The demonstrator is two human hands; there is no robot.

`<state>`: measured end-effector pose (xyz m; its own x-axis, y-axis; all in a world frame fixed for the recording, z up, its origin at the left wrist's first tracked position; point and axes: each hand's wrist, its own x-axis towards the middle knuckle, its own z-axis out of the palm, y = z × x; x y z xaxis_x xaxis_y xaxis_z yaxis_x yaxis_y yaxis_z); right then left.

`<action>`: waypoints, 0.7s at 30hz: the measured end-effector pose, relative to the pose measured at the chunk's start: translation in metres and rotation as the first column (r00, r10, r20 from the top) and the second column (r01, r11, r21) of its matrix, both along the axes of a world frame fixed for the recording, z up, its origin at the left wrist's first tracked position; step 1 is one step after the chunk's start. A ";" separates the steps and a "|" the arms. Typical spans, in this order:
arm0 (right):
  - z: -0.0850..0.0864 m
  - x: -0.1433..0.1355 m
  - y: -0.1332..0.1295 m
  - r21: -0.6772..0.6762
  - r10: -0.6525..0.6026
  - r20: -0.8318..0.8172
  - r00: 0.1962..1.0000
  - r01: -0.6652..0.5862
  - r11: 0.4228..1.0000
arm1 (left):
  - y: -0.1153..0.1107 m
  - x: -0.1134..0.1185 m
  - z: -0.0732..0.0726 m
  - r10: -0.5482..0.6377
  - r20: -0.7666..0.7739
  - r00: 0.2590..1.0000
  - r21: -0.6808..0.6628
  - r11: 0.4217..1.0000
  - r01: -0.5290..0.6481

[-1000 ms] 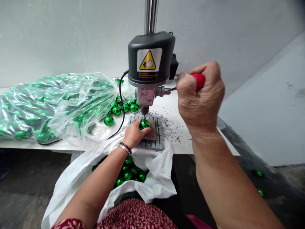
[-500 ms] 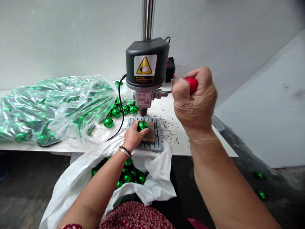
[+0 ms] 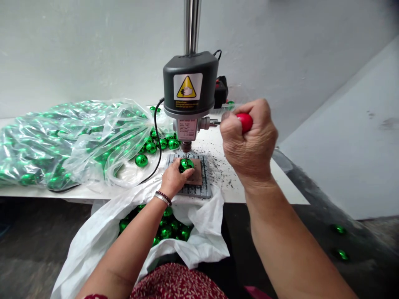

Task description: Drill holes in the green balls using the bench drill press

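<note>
A small grey bench drill (image 3: 190,85) stands on a white table (image 3: 264,182), its bit touching the top of a shiny green ball (image 3: 186,164). My left hand (image 3: 174,178) holds that ball down on a brown pad over the drill's ribbed grey base (image 3: 199,189). My right hand (image 3: 249,141) is closed around the red knob (image 3: 245,121) of the drill's feed lever, to the right of the drill head.
A clear plastic bag (image 3: 62,141) full of green balls lies on the table's left, with several loose balls (image 3: 141,160) beside it. A white bag (image 3: 199,241) holding more green balls hangs at my lap. Dark shavings litter the table. Two balls (image 3: 339,229) lie on the floor at right.
My right hand has pulled the red knob downward and left, and the drill head has come down until its bit meets the ball. My left hand stays on the ball.
</note>
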<state>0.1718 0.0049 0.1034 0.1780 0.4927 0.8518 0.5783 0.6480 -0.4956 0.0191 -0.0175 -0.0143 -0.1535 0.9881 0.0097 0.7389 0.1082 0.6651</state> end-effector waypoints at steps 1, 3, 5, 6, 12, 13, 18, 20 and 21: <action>-0.001 0.000 0.000 0.004 0.001 0.005 1.000 -0.001 1.000 | 0.000 0.000 -0.001 0.001 -0.002 1.000 0.000 1.000 -0.001; -0.002 0.001 0.000 0.003 -0.008 0.020 1.000 0.008 1.000 | 0.001 0.000 -0.002 0.001 -0.002 1.000 0.004 1.000 -0.001; -0.005 0.001 0.000 0.003 -0.024 0.037 0.999 0.024 1.000 | 0.001 -0.001 -0.002 -0.005 0.007 1.000 0.015 1.000 0.005; -0.006 0.002 0.000 0.007 -0.029 0.041 0.999 0.029 1.000 | 0.001 -0.001 -0.003 -0.008 0.014 1.000 0.021 1.000 0.008; -0.014 0.000 -0.005 0.072 -0.065 0.045 0.997 0.061 0.995 | 0.002 -0.002 -0.004 -0.028 0.023 0.999 0.045 0.999 0.027; -0.016 0.000 -0.006 0.087 -0.072 0.047 0.996 0.068 0.994 | 0.002 -0.003 -0.004 -0.027 0.018 0.999 0.047 0.999 0.026; -0.024 -0.003 -0.008 0.111 -0.095 0.023 0.995 0.092 0.990 | 0.002 -0.004 -0.006 -0.026 0.024 0.999 0.049 0.998 0.025; -0.029 -0.003 -0.009 0.103 -0.086 0.010 0.996 0.084 0.991 | 0.003 -0.004 -0.007 -0.029 0.029 0.999 0.045 0.999 0.027; -0.033 -0.003 -0.009 0.104 -0.078 0.006 0.997 0.077 0.992 | 0.002 -0.004 -0.007 -0.028 0.028 0.999 0.044 0.999 0.027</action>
<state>0.1690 -0.0044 0.0701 0.2039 0.3863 0.8996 0.6333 0.6487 -0.4220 0.0151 -0.0150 -0.0212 -0.1274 0.9907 0.0489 0.7217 0.0588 0.6897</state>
